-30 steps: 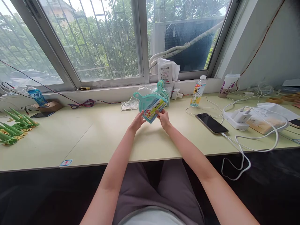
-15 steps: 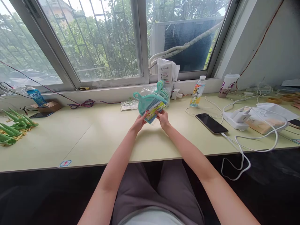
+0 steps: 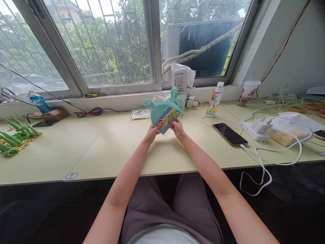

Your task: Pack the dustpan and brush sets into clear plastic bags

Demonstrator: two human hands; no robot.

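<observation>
Both of my hands hold a small teal dustpan-and-brush set with a colourful label, raised just above the pale green table. My left hand pinches its lower left edge. My right hand pinches the lower right edge by the label. Clear plastic wrap surrounds the set. Behind it, more teal sets stand stacked near the window sill.
A phone on a white cable lies to the right, beside a charger block, a drink bottle and a cup. Green plastic pieces lie far left. A clear bag lies by the sill.
The dustpan set has tilted slightly and shifted a little in my hands; both hands keep their grip in about the same place.
</observation>
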